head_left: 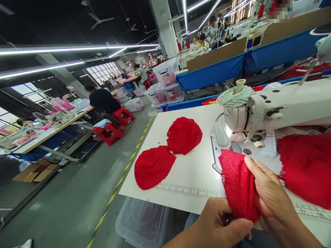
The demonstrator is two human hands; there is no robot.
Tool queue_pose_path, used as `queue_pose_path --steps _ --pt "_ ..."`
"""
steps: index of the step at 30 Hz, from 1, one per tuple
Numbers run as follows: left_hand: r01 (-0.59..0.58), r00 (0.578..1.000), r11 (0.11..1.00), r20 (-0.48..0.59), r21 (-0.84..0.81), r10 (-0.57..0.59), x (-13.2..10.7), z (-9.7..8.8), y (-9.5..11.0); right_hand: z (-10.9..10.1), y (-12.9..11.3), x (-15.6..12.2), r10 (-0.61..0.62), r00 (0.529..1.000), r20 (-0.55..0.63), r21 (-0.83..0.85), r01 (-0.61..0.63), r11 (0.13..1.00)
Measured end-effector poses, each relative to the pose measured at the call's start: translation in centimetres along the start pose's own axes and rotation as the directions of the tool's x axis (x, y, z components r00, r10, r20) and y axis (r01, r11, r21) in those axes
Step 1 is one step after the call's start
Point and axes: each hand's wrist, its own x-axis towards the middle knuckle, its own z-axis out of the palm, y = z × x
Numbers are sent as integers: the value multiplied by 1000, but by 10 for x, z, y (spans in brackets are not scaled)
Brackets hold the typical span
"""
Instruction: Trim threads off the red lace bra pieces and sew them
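Note:
My left hand and my right hand both grip a red lace piece at the near edge of the white sewing table. The lace reaches up to the needle area of the white sewing machine. The left hand pinches the lace's lower end, and the right hand's fingers lie closed along its right side. Two stacks of red bra cups lie to the left, one nearer and one farther. A heap of red lace fabric lies on the right.
A cone of pale thread stands on the machine. A clear plastic bin sits on the floor below the table edge. Red stools and stacked clear boxes stand along the aisle with a yellow floor line. Other people work at distant tables.

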Motion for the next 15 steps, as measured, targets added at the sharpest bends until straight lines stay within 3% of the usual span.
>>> queue_pose_path --steps 3,7,12,15 --pt "16 998 999 -62 -36 -19 3 3 -3 -1 2 3 7 1000 -7 0 -7 1000" --pt "47 996 999 -70 1 -46 -1 7 -10 0 0 7 27 999 -37 11 -26 1000" --pt "-60 998 982 -22 177 65 -7 4 -14 5 -3 7 117 993 20 15 -118 993" --pt "-70 995 983 -57 167 80 -5 0 -9 7 -2 9 109 994 26 27 -110 994"
